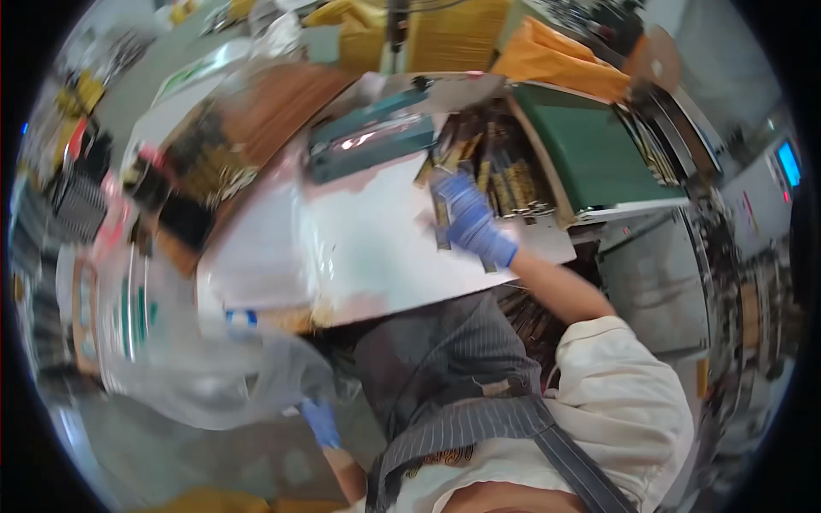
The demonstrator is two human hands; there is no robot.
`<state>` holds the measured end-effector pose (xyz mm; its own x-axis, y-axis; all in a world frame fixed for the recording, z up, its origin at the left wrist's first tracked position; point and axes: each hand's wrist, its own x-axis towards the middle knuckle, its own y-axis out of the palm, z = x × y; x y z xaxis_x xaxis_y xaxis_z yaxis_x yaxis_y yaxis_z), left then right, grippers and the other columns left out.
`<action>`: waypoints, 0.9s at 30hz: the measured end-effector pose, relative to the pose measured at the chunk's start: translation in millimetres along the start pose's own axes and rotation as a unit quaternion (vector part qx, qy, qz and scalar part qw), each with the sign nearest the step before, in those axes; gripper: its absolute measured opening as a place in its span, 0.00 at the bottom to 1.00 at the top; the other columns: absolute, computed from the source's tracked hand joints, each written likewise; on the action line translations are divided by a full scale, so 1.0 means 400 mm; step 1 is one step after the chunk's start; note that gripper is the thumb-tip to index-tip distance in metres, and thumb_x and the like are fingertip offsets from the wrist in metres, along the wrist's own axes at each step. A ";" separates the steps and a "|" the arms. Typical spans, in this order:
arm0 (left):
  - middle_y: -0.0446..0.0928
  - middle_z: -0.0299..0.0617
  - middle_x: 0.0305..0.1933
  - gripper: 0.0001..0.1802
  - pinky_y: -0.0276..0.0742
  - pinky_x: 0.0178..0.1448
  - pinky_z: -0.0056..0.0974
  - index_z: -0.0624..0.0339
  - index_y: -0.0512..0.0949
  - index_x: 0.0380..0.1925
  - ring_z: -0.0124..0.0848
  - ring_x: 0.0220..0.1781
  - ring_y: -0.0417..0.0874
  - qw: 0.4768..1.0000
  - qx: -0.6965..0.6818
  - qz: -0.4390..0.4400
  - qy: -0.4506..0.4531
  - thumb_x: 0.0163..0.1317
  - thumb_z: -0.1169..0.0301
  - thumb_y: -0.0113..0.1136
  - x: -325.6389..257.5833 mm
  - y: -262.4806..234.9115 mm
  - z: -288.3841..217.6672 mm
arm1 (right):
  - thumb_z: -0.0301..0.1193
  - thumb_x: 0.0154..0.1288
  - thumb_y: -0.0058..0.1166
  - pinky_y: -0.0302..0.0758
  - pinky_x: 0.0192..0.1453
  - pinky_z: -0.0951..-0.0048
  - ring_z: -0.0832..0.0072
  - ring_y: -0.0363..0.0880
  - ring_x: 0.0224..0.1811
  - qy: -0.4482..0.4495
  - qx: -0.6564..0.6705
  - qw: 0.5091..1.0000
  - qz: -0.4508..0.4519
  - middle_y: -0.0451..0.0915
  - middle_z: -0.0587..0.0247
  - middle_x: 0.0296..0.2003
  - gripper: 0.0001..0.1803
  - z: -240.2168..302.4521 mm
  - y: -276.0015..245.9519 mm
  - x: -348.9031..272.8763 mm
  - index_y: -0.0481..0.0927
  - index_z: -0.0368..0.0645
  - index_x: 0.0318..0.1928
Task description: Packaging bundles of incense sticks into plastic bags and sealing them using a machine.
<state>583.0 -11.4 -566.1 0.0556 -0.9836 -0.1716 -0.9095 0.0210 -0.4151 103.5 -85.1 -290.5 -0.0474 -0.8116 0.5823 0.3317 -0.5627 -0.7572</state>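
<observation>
My right hand (473, 221), in a blue striped glove, reaches over the white tabletop at the near side of a pile of dark and gold strips (513, 175). Its fingers are bent about one narrow dark and gold strip (442, 235), and the thumb is blurred. Low on the left, my left hand (321, 423), in a blue glove, hangs beside the lower edge of a large clear plastic bag (214, 389). Its fingers are smeared, so whether it grips the bag does not show.
A long dark green box (372, 145) lies at the table's far side. Right of the strips stands a green-topped box (590, 150). A brown board (282, 107) slants across the left, near a black container (184, 221). Orange and yellow bags (556, 60) lie beyond the table.
</observation>
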 end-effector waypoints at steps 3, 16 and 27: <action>0.80 0.43 0.36 0.16 0.75 0.40 0.33 0.66 0.76 0.44 0.27 0.35 0.79 0.935 0.042 0.345 -0.065 0.54 0.73 0.57 -0.087 0.093 -0.450 | 0.33 0.52 0.58 0.73 0.44 0.62 0.53 0.75 0.38 0.261 -0.214 0.938 -0.079 0.76 0.49 0.35 0.17 -0.400 -0.272 -0.007 0.75 0.38 0.41; 0.49 0.62 0.67 0.56 0.54 0.66 0.54 0.68 0.50 0.64 0.53 0.68 0.53 0.909 0.303 0.196 0.210 0.49 0.32 0.47 0.318 1.146 -1.108 | 0.57 0.51 0.53 0.57 0.66 0.59 0.50 0.60 0.63 0.583 -0.203 0.786 -0.039 0.60 0.41 0.62 0.46 -0.739 0.013 -0.108 0.59 0.39 0.63; 0.74 0.37 0.49 0.20 0.73 0.49 0.32 0.61 0.72 0.50 0.28 0.48 0.75 0.828 -0.268 0.483 0.097 0.58 0.68 0.60 0.149 1.030 -0.985 | 0.52 0.50 0.63 0.72 0.42 0.76 0.77 0.73 0.36 0.504 0.518 0.690 -0.049 0.77 0.63 0.34 0.33 -0.397 -0.063 -0.167 0.74 0.37 0.46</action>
<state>49.1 -131.9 -395.4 -0.8241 -0.5659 -0.0241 -0.5464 0.7829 0.2974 -51.1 -41.8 -357.3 -0.5751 -0.7683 -0.2810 0.7505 -0.6322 0.1924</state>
